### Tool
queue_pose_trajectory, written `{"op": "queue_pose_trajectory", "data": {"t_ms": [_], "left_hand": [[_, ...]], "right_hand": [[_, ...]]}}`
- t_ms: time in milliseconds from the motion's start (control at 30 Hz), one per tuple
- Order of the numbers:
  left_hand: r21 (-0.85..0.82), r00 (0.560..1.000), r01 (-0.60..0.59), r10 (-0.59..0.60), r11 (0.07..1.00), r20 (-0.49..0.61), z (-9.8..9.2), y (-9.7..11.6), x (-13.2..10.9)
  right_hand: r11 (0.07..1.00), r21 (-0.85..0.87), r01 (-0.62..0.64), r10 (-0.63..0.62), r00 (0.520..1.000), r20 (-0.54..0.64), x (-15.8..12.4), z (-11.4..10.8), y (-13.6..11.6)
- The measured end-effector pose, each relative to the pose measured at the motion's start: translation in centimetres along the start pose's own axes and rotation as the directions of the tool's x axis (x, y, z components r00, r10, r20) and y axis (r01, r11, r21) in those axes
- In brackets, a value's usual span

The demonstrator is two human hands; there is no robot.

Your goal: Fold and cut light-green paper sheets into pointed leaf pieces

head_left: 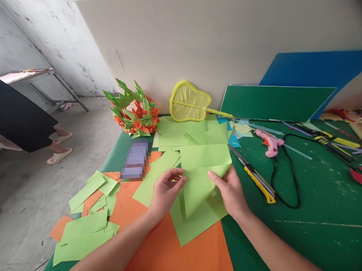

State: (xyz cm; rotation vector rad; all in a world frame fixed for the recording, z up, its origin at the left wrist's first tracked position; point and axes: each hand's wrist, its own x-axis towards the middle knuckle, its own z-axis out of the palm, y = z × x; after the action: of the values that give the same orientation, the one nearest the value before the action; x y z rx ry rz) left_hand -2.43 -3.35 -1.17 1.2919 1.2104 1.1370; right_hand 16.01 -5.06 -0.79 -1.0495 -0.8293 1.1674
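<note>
A sheet of light green paper, partly folded over, is held up in front of me. My right hand grips its right side, thumb on top and fingers behind. At the left edge, my left hand is closed with thumb and fingertips around the paper. Beneath lie another green sheet and a large orange sheet. More green paper is spread just beyond my hands.
Cut green pieces lie at left. A paper-flower ring and a yellow fan stand behind. A utility knife, a pink glue gun with its cord and pliers lie right. A person stands beyond the table's left side.
</note>
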Motion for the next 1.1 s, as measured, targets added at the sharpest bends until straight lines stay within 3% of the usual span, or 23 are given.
{"op": "queue_pose_trajectory", "data": {"t_ms": [200, 333, 400, 433, 500, 567, 633, 700, 833, 1100], "left_hand": [[-0.063, 0.999, -0.017, 0.019, 0.998, 0.041, 0.2, -0.2, 0.4], [0.01, 0.998, 0.02, -0.021, 1.0, 0.064, -0.2, -0.5, 0.7], [0.076, 0.996, 0.043, -0.048, 0.996, 0.072, -0.5, -0.6, 0.8], [0.107, 0.995, 0.051, -0.059, 0.993, 0.076, -0.6, -0.7, 0.9], [0.167, 0.993, 0.065, -0.079, 0.984, 0.083, -0.8, -0.7, 1.0], [0.215, 0.992, 0.07, -0.091, 0.974, 0.091, -0.8, -0.7, 1.1], [0.25, 0.991, 0.057, -0.084, 0.967, 0.099, -0.8, -0.8, 1.2], [0.278, 0.993, 0.028, -0.059, 0.96, 0.103, -0.8, -1.0, 1.2], [0.378, 0.994, -0.047, 0.007, 0.925, 0.105, -0.9, -1.3, 1.3], [0.54, 0.964, -0.258, 0.178, 0.801, 0.197, -1.3, -1.5, 1.6]], "right_hand": [[0.995, -0.085, 0.047, -0.048, 0.999, -0.006, 0.0, -0.2, 0.5], [0.947, -0.303, 0.106, -0.114, 0.994, -0.007, 0.6, -1.1, 0.8], [0.816, -0.525, 0.243, -0.293, 0.956, -0.012, 1.1, -1.8, 0.6], [0.689, -0.643, 0.335, -0.424, 0.906, 0.018, 1.3, -2.2, 0.3], [0.415, -0.76, 0.5, -0.576, 0.791, 0.206, 1.5, -2.7, -0.3], [0.266, -0.683, 0.68, -0.534, 0.694, 0.483, 1.4, -2.8, -0.9], [0.242, -0.515, 0.823, -0.384, 0.568, 0.728, 1.2, -2.5, -1.1], [0.264, -0.416, 0.87, -0.24, 0.477, 0.846, 1.0, -2.1, -0.9], [0.275, -0.439, 0.856, -0.117, 0.483, 0.868, 0.8, -1.8, -0.1], [0.29, -0.468, 0.835, -0.067, 0.506, 0.86, 1.0, -2.0, 0.2]]}}
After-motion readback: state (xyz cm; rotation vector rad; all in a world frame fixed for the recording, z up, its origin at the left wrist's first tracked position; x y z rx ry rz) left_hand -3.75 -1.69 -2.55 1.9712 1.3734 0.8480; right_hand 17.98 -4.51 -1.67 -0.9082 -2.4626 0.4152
